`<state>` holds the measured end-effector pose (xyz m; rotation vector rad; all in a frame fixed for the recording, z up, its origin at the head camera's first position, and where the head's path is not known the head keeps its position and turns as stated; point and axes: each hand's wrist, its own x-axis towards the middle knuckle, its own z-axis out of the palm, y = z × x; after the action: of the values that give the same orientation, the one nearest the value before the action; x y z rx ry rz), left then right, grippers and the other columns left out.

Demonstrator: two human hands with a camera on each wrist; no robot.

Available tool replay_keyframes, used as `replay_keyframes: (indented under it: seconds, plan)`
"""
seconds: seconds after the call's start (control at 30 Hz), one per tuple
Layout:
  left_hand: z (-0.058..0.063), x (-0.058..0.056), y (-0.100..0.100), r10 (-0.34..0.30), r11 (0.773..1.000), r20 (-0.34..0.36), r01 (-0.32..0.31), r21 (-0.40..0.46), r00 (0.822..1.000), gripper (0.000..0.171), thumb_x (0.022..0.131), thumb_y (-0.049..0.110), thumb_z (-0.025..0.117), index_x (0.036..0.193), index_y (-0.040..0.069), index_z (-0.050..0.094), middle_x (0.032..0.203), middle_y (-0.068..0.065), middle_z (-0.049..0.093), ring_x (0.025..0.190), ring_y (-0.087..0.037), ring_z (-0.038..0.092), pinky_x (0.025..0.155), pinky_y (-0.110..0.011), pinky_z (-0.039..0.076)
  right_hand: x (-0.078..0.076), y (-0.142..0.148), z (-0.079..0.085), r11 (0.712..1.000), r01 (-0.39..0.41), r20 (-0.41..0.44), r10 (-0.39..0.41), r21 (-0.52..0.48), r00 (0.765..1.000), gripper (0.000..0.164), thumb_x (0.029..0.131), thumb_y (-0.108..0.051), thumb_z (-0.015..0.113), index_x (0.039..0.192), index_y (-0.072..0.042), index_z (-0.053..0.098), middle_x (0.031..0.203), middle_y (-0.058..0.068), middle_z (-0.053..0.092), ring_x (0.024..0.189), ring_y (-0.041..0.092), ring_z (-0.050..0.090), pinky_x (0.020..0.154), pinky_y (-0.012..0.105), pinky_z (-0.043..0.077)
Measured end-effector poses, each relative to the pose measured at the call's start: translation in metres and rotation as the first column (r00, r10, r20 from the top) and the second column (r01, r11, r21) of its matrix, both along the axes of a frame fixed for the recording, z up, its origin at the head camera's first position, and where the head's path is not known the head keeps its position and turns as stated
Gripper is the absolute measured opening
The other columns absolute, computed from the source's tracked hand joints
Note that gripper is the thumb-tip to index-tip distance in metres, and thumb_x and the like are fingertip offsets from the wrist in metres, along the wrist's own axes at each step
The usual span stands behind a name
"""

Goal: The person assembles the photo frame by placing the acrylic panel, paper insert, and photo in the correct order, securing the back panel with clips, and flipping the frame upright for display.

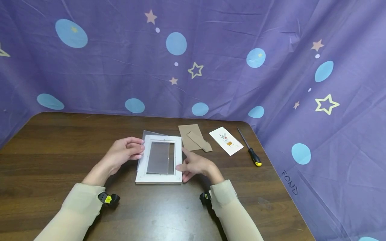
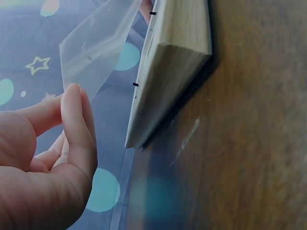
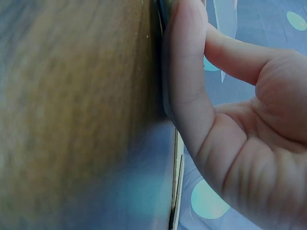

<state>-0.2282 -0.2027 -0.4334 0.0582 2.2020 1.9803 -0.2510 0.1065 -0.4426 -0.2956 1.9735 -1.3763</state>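
A white picture frame (image 1: pixel 158 179) lies face down on the table, small dark tabs showing around its opening. My left hand (image 1: pixel 125 152) pinches the edge of a clear plastic sheet (image 2: pixel 96 48) between thumb and fingers. The sheet hangs tilted above the frame and overlaps its opening in the head view; in the left wrist view it stands apart from the frame's wooden side (image 2: pixel 177 67). My right hand (image 1: pixel 196 165) grips the frame's right side, thumb on the rim and fingers along the outer edge. In the right wrist view my fingers (image 3: pixel 189 72) hide most of the frame.
Behind the frame lies a brown backing board (image 1: pixel 188 130) with a stand leg (image 1: pixel 197 139). To its right are a white card with a plant drawing (image 1: pixel 226 140) and a black-and-yellow screwdriver (image 1: pixel 254 156). A purple curtain (image 1: pixel 211 93) hangs behind the wooden table (image 1: pixel 66 144).
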Motion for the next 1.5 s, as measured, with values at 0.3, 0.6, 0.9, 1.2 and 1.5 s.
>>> replay_keyframes:
  seconds: [0.3, 0.6, 0.9, 1.2, 1.5]
  plan:
    - [-0.003, -0.003, 0.007, 0.012, 1.0, 0.022, -0.012, -0.006, 1.0, 0.046, 0.104, 0.009, 0.068, 0.143, -0.012, 0.055, 0.115, -0.017, 0.073, 0.087, -0.005, 0.07, 0.083, -0.023, 0.064, 0.0, 0.002, -0.001, 1.0, 0.002, -0.002, -0.002, 0.004, 1.0, 0.101, 0.102, -0.007, 0.071, 0.172, -0.014, -0.001, 0.093, 0.02, 0.065, 0.062, 0.027, 0.07, 0.065, 0.044, 0.068]
    - [-0.006, -0.004, 0.012, -0.005, 1.0, 0.025, 0.005, 0.018, 1.0, 0.046, 0.104, 0.007, 0.068, 0.142, -0.014, 0.054, 0.105, -0.009, 0.074, 0.083, -0.005, 0.07, 0.079, -0.021, 0.064, -0.001, 0.001, 0.0, 1.0, -0.01, -0.011, 0.01, -0.002, 1.0, 0.099, 0.102, -0.006, 0.071, 0.172, -0.017, 0.002, 0.09, 0.019, 0.064, 0.062, 0.027, 0.07, 0.065, 0.044, 0.068]
    - [-0.009, -0.01, 0.014, -0.033, 0.999, 0.042, 0.033, -0.001, 0.999, 0.047, 0.104, 0.009, 0.068, 0.142, -0.014, 0.054, 0.114, -0.017, 0.074, 0.089, -0.007, 0.072, 0.082, -0.022, 0.064, 0.0, -0.002, 0.001, 1.0, -0.015, -0.014, 0.015, -0.009, 1.0, 0.098, 0.102, -0.006, 0.071, 0.172, -0.017, 0.003, 0.089, 0.018, 0.065, 0.061, 0.026, 0.07, 0.064, 0.043, 0.068]
    - [-0.006, -0.014, 0.017, -0.046, 0.994, 0.032, 0.049, -0.099, 0.998, 0.047, 0.103, 0.015, 0.071, 0.14, -0.011, 0.058, 0.111, -0.016, 0.075, 0.085, -0.005, 0.07, 0.081, -0.021, 0.063, 0.0, -0.001, 0.001, 1.0, 0.004, 0.0, -0.004, -0.004, 1.0, 0.099, 0.102, -0.005, 0.071, 0.172, -0.017, 0.002, 0.09, 0.019, 0.065, 0.061, 0.026, 0.069, 0.063, 0.043, 0.068]
    - [-0.004, -0.015, 0.021, -0.023, 0.952, -0.05, 0.007, -0.304, 0.998, 0.04, 0.1, 0.018, 0.074, 0.132, -0.005, 0.065, 0.098, -0.013, 0.077, 0.074, -0.01, 0.07, 0.07, -0.024, 0.063, 0.0, -0.002, 0.001, 1.0, 0.004, 0.005, -0.004, -0.012, 1.0, 0.098, 0.102, -0.005, 0.07, 0.172, -0.018, 0.003, 0.091, 0.02, 0.066, 0.061, 0.027, 0.069, 0.064, 0.044, 0.068]
